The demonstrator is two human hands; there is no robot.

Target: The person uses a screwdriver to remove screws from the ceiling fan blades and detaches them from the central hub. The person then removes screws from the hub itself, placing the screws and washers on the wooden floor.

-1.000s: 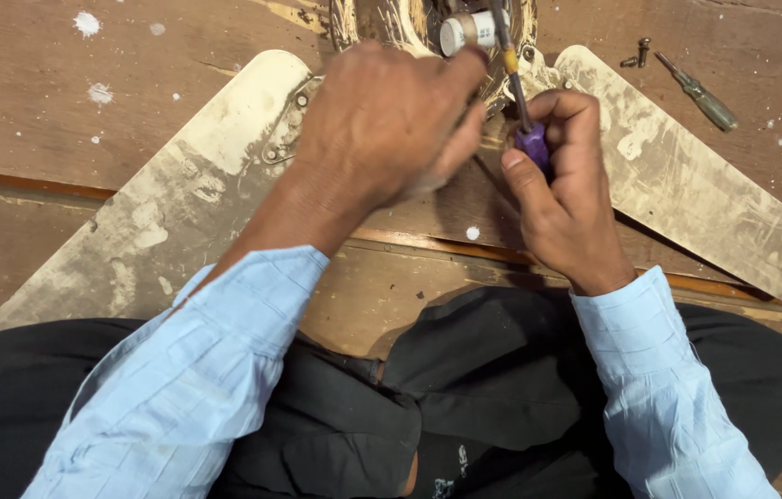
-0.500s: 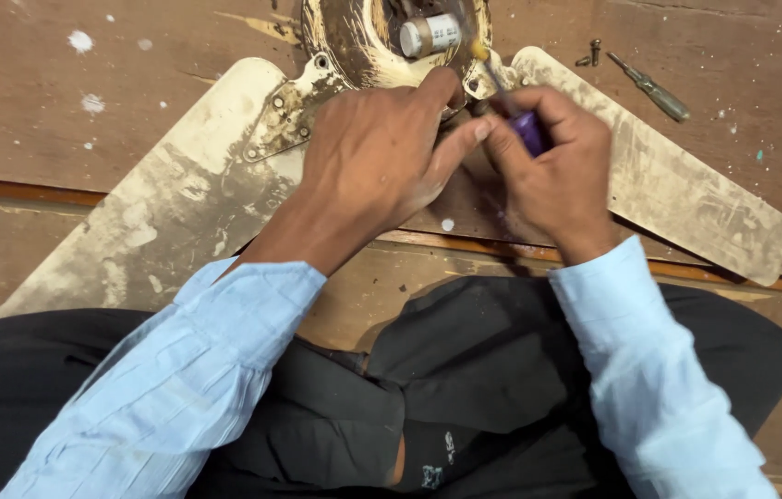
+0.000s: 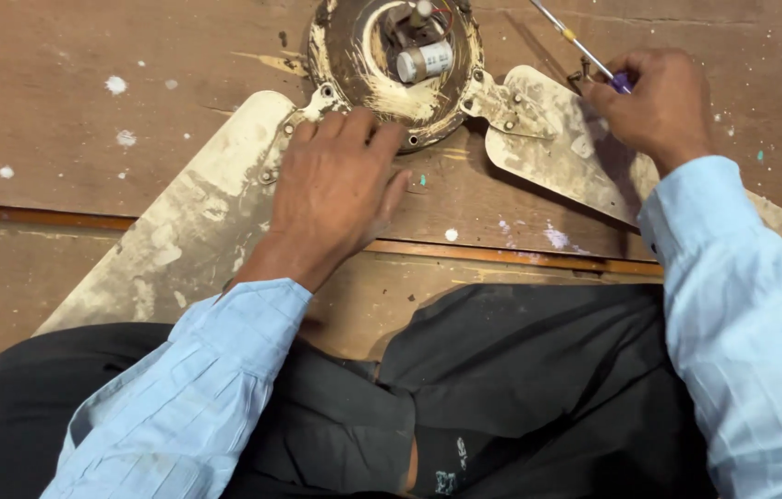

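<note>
An old ceiling fan lies on a wooden floor. Its round, dirty motor housing [image 3: 354,65] is open at the top of the view, with a small white cylindrical capacitor [image 3: 425,61] inside. My left hand [image 3: 331,194] rests flat on the near rim of the housing and on the root of the left blade [image 3: 178,240]. My right hand [image 3: 659,106] is off to the right, over the right blade [image 3: 557,152], and grips a screwdriver [image 3: 580,46] by its purple handle. The shaft points up and to the left, away from the housing.
The brown wooden floor [image 3: 86,120] is flecked with white paint. A raised wooden strip [image 3: 502,257] runs across in front of my crossed legs in dark trousers [image 3: 502,397]. Light blue sleeves cover both forearms.
My right hand has pulled the screwdriver away from the housing toward the right. My left hand has flattened onto the rim. More of the housing has come into view.
</note>
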